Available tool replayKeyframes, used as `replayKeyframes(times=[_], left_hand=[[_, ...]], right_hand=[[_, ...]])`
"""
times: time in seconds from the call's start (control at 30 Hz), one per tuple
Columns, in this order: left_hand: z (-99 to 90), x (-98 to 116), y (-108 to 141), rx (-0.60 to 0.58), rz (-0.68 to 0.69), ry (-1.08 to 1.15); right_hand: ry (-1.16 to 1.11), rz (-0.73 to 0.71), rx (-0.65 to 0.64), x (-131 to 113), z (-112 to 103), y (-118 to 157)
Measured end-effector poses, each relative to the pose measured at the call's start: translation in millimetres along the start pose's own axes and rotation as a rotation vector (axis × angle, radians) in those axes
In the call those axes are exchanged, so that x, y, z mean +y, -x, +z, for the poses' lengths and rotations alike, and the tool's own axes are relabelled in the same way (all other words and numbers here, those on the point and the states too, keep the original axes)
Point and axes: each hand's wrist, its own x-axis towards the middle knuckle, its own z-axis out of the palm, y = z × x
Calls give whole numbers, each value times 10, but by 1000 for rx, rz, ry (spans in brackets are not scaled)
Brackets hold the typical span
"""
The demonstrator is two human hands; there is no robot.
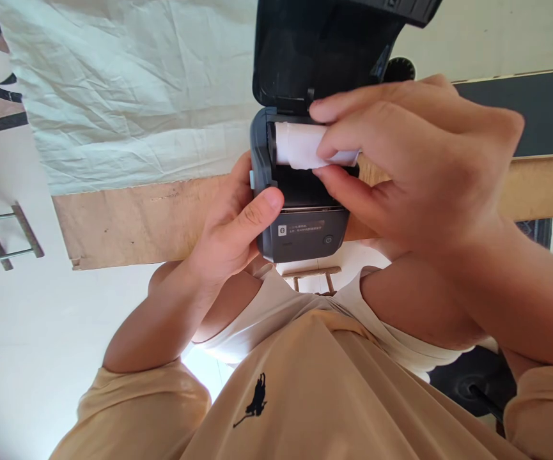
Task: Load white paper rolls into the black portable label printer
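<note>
Lying between hands (231,233) (429,153), open printer (307,235), white roll (298,145)

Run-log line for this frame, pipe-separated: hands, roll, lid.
left hand: holds printer | right hand: pinches white roll | roll: inside printer's compartment | lid: open

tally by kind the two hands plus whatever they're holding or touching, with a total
Hands: 2 (left hand, right hand)
Devices: 1 (dark device)
Rolls: 1 (white roll)
Total: 4
</note>
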Motion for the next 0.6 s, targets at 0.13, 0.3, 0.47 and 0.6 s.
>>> replayKeyframes(times=[0.13, 0.3, 0.47, 0.6], left_hand=[[4, -171, -8, 30, 140, 55], [-1, -152, -37, 47, 179, 103], [-69, -100, -62, 11, 247, 63], [-186, -316, -145, -27, 361, 13]], right_hand=[[83, -83, 115, 84, 47, 43], [121, -384, 411, 127, 192, 240], [127, -517, 349, 94, 285, 379], [-11, -445, 277, 156, 128, 335]])
